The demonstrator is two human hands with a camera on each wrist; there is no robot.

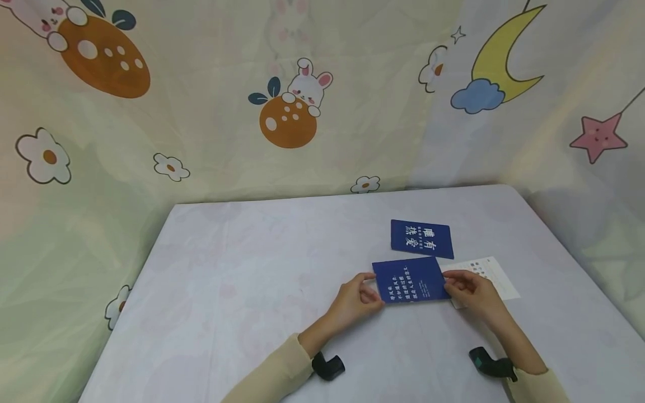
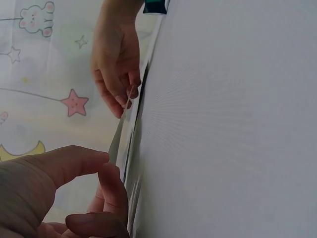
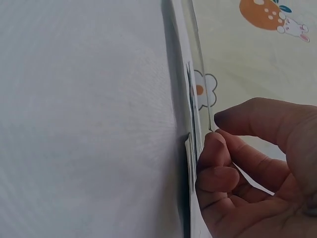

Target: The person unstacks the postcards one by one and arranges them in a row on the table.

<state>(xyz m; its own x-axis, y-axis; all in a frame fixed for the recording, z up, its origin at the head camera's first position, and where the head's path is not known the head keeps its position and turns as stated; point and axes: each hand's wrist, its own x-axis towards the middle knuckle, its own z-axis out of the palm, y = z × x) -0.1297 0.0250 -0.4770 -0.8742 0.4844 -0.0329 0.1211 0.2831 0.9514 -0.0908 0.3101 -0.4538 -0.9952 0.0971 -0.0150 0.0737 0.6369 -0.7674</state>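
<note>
A dark blue card (image 1: 423,282) with white lettering is held between both hands over the table. My left hand (image 1: 355,301) pinches its left edge between thumb and fingers. At the opposite edge, my right hand (image 1: 476,294) pinches the card near its lower corner. Both wrist views show this card (image 2: 117,141) nearly edge-on, raised off the tabletop. A white card (image 1: 499,274) with dark characters lies partly hidden beneath the right hand. Just behind the held card, a second blue card (image 1: 438,240) with large white characters lies flat.
The white-covered table (image 1: 262,268) ends at a patterned cloth backdrop (image 1: 211,101) with rabbits, flowers and a moon. Black wrist devices sit at the left wrist (image 1: 328,367) and right wrist (image 1: 491,365).
</note>
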